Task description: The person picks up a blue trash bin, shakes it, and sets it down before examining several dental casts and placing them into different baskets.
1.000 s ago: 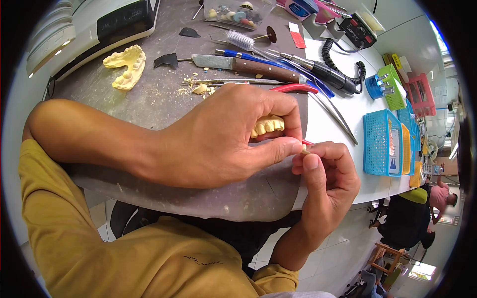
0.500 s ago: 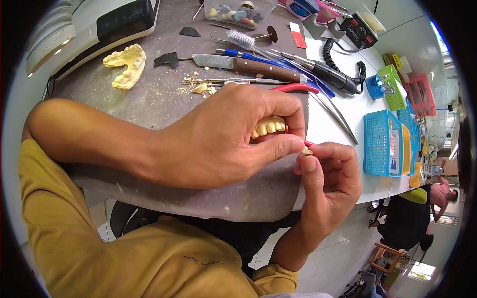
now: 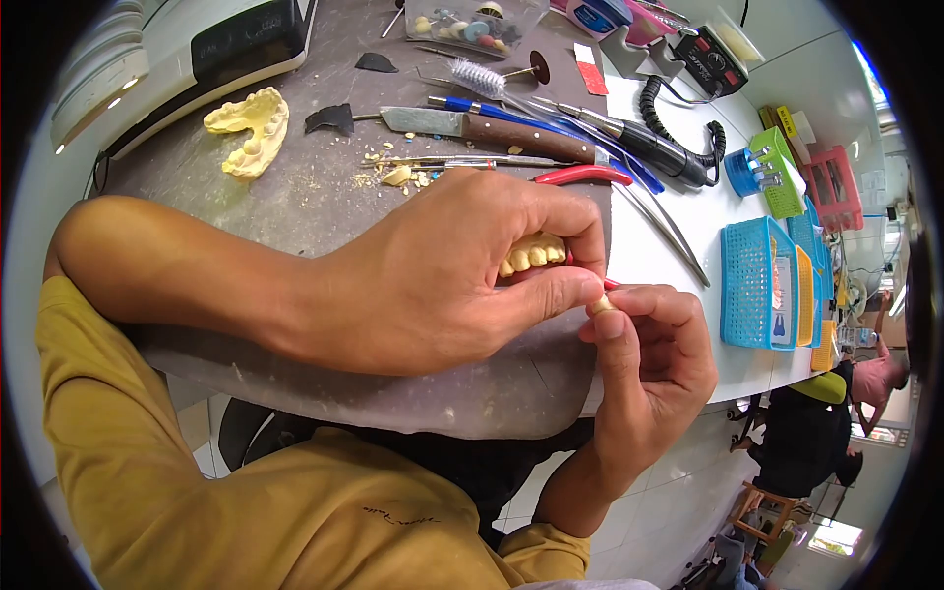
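My left hand (image 3: 433, 265) is closed round a pale yellow plaster dental cast (image 3: 532, 258). Only its row of teeth shows between finger and thumb. At the left thumb's tip, my right hand (image 3: 654, 364) pinches a small cream tooth-like piece (image 3: 601, 305) between thumb and fingers. That piece touches or nearly touches the left thumb. Just behind the hands, a red-handled tool (image 3: 585, 174) is partly hidden. Beyond them lies a wooden-handled knife (image 3: 531, 138). Another yellow dental cast (image 3: 258, 123) rests on the grey mat to the left.
Plaster crumbs (image 3: 397, 176) and slim metal tools lie on the grey mat (image 3: 442, 398). A black handpiece (image 3: 659, 149) with a coiled cord is at the back right. Blue basket (image 3: 752, 285) stands on the white bench. People are farther off at right.
The small tooth-like piece has turned slightly in my right fingers, showing more of its pale face. Both hands stay nearly in place.
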Motion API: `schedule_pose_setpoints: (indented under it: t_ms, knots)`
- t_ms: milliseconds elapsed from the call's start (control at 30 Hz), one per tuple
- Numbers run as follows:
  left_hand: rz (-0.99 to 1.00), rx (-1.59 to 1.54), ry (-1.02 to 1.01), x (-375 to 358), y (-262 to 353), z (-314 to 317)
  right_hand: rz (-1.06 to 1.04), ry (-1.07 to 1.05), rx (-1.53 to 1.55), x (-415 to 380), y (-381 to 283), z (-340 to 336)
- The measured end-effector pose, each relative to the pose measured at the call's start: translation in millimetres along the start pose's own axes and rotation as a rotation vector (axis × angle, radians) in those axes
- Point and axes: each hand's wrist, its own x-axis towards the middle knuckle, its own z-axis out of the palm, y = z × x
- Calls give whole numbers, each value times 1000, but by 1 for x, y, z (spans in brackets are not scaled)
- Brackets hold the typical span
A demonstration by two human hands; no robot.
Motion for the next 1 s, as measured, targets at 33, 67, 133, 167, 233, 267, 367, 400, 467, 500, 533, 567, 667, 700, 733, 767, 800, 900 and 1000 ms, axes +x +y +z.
schedule_pose_setpoints:
  t_ms: [33,67,133,167,233,267,367,400,467,500,533,567,667,700,733,767,800,900,1000]
  knots:
    - [-13,-9,-1,0,0,0,10,3,2,0,0,0]
    - [-13,-9,0,0,0,0,9,3,2,0,0,-1]
    - [-10,-1,-8,0,1,0,11,5,9,0,0,-1]
    - [-9,-1,-7,-1,1,0,10,3,9,0,0,-1]
    - [-11,-16,-16,-2,1,0,40,8,26,0,-2,0]
    - [-10,-16,-16,-2,1,0,39,8,26,0,-2,0]
    - [-2,-14,-17,-2,0,0,52,-10,20,0,-2,-1]
    - [-6,-11,-19,-2,0,0,56,-22,16,0,-3,-1]
    - [-12,-9,-20,-2,-1,1,60,-35,12,0,-3,-2]
    - [-3,-7,-16,-2,-1,1,61,-43,9,0,-3,-2]
    - [6,-4,-12,-2,-1,1,61,-51,6,0,-2,-2]
    - [5,-5,-12,-2,-1,1,61,-51,6,0,-2,-2]
    - [4,11,1,-2,-1,1,69,-38,9,0,-2,0]
    - [4,13,4,-2,-1,1,56,-10,30,0,-3,3]
    - [3,14,7,-2,0,1,43,19,50,0,-4,4]
    - [3,14,7,-2,1,0,44,19,50,0,-3,2]
    - [5,48,-8,-2,1,-1,18,-25,40,0,0,-1]
    - [14,89,-25,-2,-1,0,-3,-64,26,-1,1,-2]
    - [42,57,-21,-4,1,-2,-10,-30,60,1,2,-3]
